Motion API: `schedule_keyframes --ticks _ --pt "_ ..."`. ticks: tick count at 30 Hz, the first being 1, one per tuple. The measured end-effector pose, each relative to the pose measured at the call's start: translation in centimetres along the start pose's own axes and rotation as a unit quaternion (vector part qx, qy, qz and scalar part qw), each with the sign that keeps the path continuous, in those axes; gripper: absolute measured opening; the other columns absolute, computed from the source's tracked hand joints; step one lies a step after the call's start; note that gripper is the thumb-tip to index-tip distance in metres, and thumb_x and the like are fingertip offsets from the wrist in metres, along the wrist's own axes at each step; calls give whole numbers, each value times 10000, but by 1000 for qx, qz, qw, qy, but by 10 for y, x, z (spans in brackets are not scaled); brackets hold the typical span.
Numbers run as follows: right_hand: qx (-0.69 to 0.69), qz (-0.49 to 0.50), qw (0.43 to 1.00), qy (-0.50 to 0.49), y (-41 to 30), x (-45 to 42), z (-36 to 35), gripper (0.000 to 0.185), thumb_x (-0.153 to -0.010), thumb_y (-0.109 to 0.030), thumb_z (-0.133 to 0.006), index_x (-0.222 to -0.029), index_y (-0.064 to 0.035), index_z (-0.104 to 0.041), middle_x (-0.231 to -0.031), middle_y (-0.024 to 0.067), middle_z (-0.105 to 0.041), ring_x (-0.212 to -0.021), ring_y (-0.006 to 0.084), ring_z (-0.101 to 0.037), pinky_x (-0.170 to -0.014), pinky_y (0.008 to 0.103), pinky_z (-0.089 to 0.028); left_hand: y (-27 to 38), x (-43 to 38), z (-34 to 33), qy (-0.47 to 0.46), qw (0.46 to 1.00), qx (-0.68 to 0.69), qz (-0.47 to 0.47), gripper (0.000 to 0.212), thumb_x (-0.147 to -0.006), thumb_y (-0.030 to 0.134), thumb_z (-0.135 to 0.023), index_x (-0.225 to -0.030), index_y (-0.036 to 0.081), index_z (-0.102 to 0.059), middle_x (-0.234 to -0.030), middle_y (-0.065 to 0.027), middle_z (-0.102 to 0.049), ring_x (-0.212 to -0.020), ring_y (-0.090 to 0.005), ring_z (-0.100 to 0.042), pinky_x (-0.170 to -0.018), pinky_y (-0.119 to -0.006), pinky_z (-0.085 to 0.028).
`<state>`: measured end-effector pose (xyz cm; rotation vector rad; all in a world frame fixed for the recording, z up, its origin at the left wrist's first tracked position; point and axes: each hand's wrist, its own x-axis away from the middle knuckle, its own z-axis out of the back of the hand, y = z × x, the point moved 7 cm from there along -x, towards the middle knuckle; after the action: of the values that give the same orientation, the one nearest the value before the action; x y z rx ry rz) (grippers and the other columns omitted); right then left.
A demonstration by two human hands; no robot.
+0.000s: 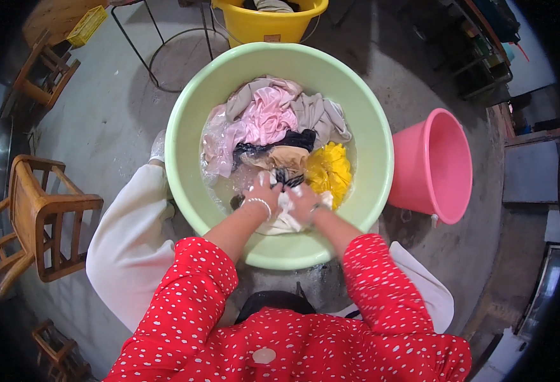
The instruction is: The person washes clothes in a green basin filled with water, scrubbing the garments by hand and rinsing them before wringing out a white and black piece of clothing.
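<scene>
Between my knees stands a large light-green plastic basin (280, 255) with soapy water and wet clothes. My left hand (264, 195) and my right hand (303, 201) press on a white cloth (283, 223) near the basin's close side; a dark patterned piece (287, 177) lies between their fingers. Whether either hand grips the cloth cannot be told. Just beyond them is a tan garment (288, 156), with a yellow garment (331, 172) to its right. Farther back lie a black cloth (301, 139), a pink garment (269, 117) and a grey-beige garment (322, 117).
A yellow bucket (270, 24) holding cloth stands beyond the basin. At the right, a pink bucket (413, 167) leans on its side. Wooden chairs (50, 205) stand at the left, and a round-based metal stand (165, 88) is at the back left.
</scene>
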<state>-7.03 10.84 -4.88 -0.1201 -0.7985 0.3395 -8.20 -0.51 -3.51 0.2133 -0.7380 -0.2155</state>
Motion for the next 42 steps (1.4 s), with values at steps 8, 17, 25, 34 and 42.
schedule_keyframes --ticks 8,17,25,34,42 --pt "-83 -39 996 5 3 -33 -25 384 -794 -250 -502 -1156 -122 -527 -1193 144 -505 -1081 302 -493 -917 391 -389 -14 -34 -42 -64 996 -14 -58 707 -655 454 -667 -1231 116 -435 -1190 -178 -497 -1111 -321 -474 -925 -413 -388" --pt "-665 -25 680 307 88 0 74 167 -662 -51 -534 -779 -1 -642 -735 74 -619 -688 191 -589 -657 288 -467 -39 -35 -14 42 958 283 -27 576 -550 370 -718 -1012 48 -598 -952 -178 -616 -920 -306 -584 -817 -364 -457" --pt "-848 188 413 273 39 130 200 128 -666 -21 -546 -786 12 -577 -686 68 -574 -635 156 -559 -620 272 -483 -34 -9 27 91 994 59 12 500 -578 387 -709 -991 112 -644 -988 -133 -619 -905 -282 -592 -810 -352 -461" --pt "-809 358 415 215 -12 164 225 456 -638 -82 -628 -1063 16 -493 -910 159 -614 -819 267 -620 -779 379 -512 18 23 76 36 803 554 -216 626 -599 136 -762 -1141 -25 -496 -1019 -123 -601 -884 -199 -591 -801 -333 -476" --pt "-815 155 510 229 5 102 148 236 -711 -48 -555 -945 -31 -570 -854 76 -595 -785 178 -586 -726 307 -501 45 39 67 -64 226 961 -149 463 -816 412 -568 -1052 14 -537 -1035 -118 -593 -950 -268 -575 -876 -428 -446"
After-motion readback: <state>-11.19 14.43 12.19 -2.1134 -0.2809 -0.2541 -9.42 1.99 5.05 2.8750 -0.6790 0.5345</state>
